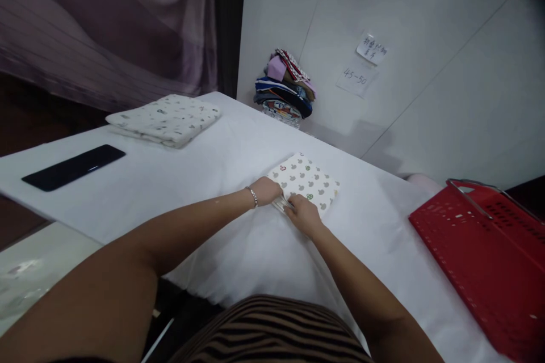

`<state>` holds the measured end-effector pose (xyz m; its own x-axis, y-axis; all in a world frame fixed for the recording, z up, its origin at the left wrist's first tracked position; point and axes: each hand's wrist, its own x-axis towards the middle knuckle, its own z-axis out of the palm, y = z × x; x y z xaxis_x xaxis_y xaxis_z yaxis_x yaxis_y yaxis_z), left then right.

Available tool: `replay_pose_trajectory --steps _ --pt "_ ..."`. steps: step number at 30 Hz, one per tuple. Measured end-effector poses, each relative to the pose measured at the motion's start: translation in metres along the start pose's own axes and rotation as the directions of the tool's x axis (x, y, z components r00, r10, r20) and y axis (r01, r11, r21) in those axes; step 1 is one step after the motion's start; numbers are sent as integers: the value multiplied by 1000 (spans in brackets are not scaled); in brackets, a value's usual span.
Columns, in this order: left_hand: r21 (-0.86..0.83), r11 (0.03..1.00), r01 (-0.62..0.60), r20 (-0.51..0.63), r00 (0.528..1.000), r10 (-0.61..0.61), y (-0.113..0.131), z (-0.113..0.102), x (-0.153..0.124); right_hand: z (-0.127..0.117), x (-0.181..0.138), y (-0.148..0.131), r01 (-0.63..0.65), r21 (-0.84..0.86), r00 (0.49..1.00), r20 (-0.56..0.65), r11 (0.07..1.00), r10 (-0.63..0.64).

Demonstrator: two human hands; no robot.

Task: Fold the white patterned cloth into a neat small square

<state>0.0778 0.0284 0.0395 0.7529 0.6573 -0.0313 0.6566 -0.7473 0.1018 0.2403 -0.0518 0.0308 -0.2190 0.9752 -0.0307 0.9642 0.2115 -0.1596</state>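
The left hand [267, 190] and right hand [305, 216] grip the near edge of a folded patterned cloth [307, 179], which extends beyond them on the tabletop [208, 161]; a red basket [477, 255] stands rightward.

Two sheets of paper are fixed to the pale wall [430, 62], one just below the other, both tilted down to the right in this view. The lower sheet [356, 80] bears the handwritten figures "45-50" in dark strokes, legible. The upper sheet [372, 49] bears dark handwriting in two lines, the upper line longer; the characters appear to be Chinese, but are too small and blurred to be read with certainty.
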Motion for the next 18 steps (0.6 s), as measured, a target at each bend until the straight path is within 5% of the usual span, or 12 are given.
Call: replay_pose_trajectory --steps 6,18 --pt "46 994 -94 5 996 94 -6 6 -1 1 0 -1 14 -12 1000 -12 1000 -14" --pt "16 984 -175 -184 967 175 -18 24 -19 1 -1 3 17 -8 1000 -12 1000 -18"
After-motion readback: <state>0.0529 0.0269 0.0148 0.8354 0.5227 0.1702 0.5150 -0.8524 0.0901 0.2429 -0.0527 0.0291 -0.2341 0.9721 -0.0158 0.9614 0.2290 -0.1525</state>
